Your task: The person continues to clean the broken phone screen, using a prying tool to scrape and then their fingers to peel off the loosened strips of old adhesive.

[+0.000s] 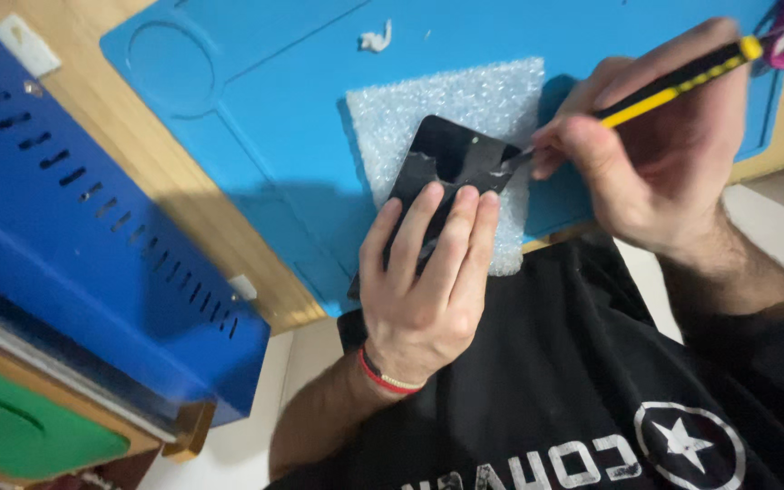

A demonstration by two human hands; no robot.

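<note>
Fingers (428, 238) flat on black phone (451, 168) — glossy, cracked back.

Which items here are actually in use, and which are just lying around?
In use:
- black phone, pressed flat by the left hand
- yellow-and-black tool, in the right hand, tip at the phone's edge
- white foam pad under the phone
- blue work mat

Lying about:
- blue metal case
- white scrap
- green board
</note>
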